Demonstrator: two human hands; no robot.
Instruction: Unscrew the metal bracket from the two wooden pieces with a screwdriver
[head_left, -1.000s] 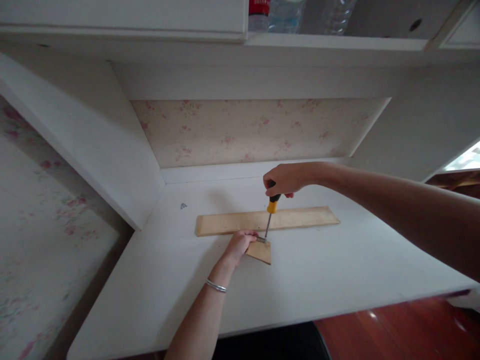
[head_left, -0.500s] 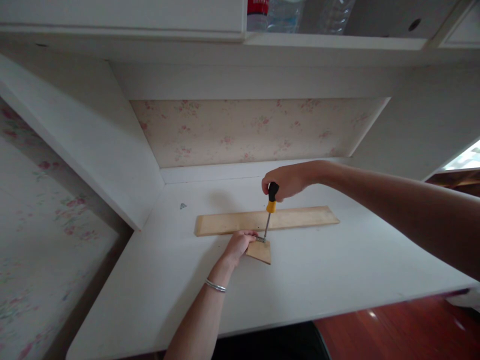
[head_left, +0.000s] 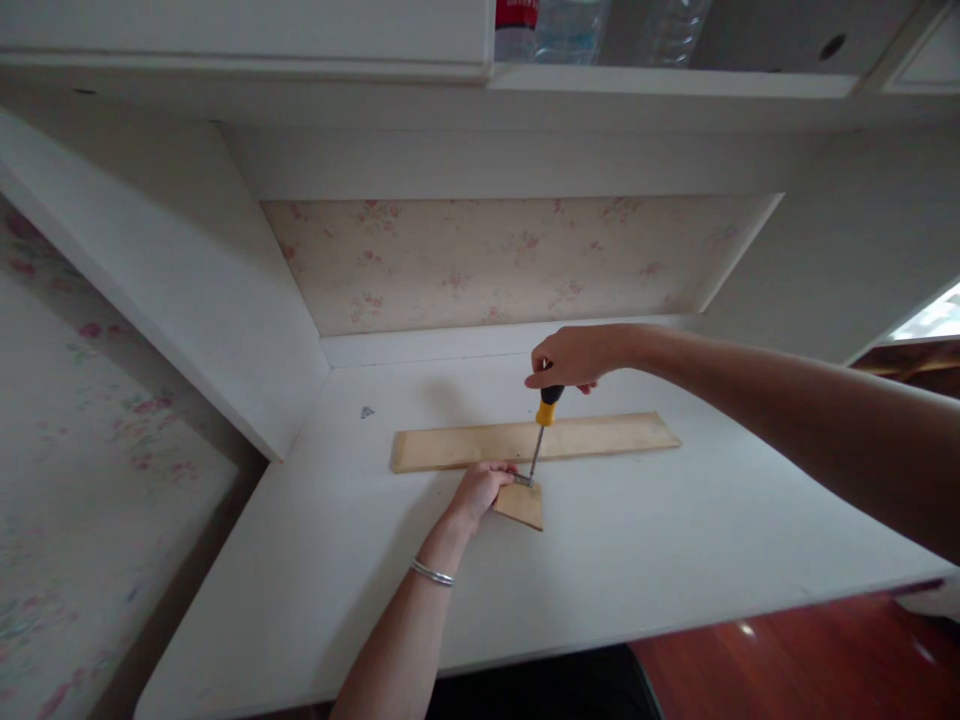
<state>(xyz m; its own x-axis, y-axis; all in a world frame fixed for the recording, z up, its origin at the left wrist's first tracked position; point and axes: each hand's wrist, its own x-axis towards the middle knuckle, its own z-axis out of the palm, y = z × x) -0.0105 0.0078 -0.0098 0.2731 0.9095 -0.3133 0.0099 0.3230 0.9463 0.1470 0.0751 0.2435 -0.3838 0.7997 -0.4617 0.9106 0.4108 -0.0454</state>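
My right hand (head_left: 566,360) is closed round the handle of a black and yellow screwdriver (head_left: 546,412), held nearly upright. Its tip meets a small metal bracket (head_left: 523,480) at the upper edge of a small wooden piece (head_left: 521,505). My left hand (head_left: 480,492) presses the bracket and grips the left side of that wooden piece, its fingertips on the metal. Just behind lies a long wooden board (head_left: 465,447), flat on the white desk (head_left: 600,560). Whether a screw sits under the tip is too small to tell.
A small triangular metal piece (head_left: 367,412) lies on the desk at the back left. White side panels (head_left: 187,280) and an overhead shelf (head_left: 675,85) enclose the work area. Plastic bottles (head_left: 570,35) stand on that shelf.
My right hand has turned on the screwdriver handle, its thumb and fingers now placed differently. The left hand, bracket and wooden piece keep their place.
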